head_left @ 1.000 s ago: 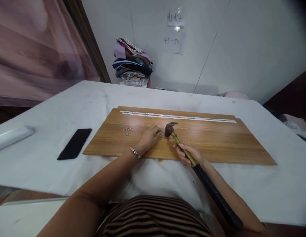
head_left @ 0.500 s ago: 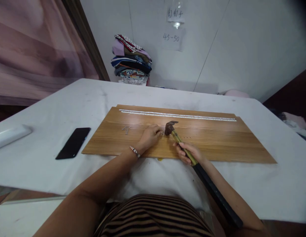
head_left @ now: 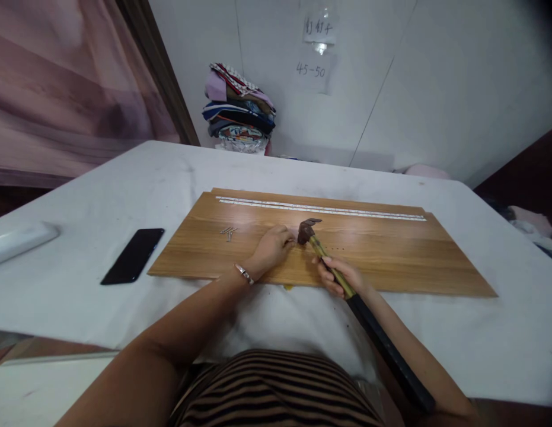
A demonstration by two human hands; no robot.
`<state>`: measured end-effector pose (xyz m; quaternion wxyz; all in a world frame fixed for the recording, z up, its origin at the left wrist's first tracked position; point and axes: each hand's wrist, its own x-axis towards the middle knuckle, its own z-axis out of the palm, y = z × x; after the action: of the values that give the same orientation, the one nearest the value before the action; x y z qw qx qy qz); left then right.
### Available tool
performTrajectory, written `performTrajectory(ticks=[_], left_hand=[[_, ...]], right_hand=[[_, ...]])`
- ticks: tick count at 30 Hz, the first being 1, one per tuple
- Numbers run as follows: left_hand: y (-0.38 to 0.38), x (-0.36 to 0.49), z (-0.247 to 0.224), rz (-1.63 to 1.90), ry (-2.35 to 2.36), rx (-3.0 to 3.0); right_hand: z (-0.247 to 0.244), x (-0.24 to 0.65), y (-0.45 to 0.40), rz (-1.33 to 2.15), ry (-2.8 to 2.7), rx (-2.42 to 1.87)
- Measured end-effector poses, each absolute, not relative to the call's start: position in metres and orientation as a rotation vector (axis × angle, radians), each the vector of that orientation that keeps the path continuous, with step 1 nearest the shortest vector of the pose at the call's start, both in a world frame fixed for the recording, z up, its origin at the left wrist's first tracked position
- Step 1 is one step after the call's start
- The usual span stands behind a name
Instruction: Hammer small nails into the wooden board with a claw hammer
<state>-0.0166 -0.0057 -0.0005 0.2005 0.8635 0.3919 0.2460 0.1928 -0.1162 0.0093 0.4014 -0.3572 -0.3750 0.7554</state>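
Observation:
A wood-grain board (head_left: 253,216) lies in front of me. My right hand (head_left: 340,276) is wrapped round the handle of a claw hammer (head_left: 308,230), at the yellowish stretch above the long black grip. The rusty hammer head is just above the board, close by the fingertips of my left hand (head_left: 274,246). That hand rests on the board with thumb and forefinger pinched on a small nail, mostly hidden by the fingers. Several loose nails (head_left: 229,232) lie on the board to the left. Right of the hammer head, a short row of small dark dots (head_left: 338,248) marks the board.
Two white strips (head_left: 320,209) run along the board's far side. The white-covered table (head_left: 493,332) carries a black phone (head_left: 132,256) and a white roll (head_left: 24,242) at left. Folded clothes (head_left: 240,110) are stacked by the wall, below paper signs (head_left: 318,70).
The view has shifted very slightly. Both hands and the hammer stay in nearly the same place, with the left fingertips close to the hammer head.

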Motion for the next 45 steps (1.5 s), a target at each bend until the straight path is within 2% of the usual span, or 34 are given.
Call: performTrajectory(ticks=[5, 11, 45], left_hand=[[-0.013, -0.041, -0.001, 0.781, 1.195, 2.284], [-0.027, -0.061, -0.001, 0.645, 1.322, 2.318], [-0.035, -0.052, -0.002, 0.534, 1.418, 2.423]], right_hand=[[0.011, 0.194, -0.117, 1.910, -0.936, -0.886], [0.010, 0.193, -0.118, 1.909, -0.935, -0.886], [0.005, 0.193, -0.118, 1.926, -0.949, -0.846]])
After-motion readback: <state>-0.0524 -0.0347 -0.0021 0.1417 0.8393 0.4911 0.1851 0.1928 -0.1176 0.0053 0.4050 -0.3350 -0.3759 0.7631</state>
